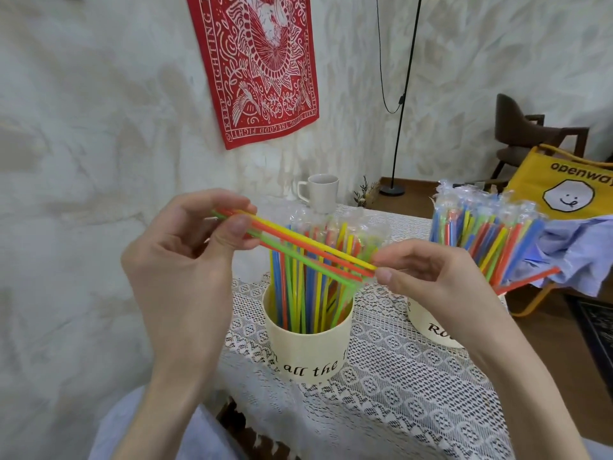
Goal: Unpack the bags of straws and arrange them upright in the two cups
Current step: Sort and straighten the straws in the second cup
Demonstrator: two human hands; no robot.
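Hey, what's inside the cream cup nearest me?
The cream cup holds many coloured straws standing upright, some with clear wrappers on their tops. Its wall hides their lower ends and the cup's bottom.

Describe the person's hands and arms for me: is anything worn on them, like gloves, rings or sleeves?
Both are bare. The left hand and the right hand wear no gloves, and no rings, watch or bracelet show on the fingers or wrists. The forearms are uncovered to the picture's lower edge, so no sleeves appear. The nails that show are short and unpainted.
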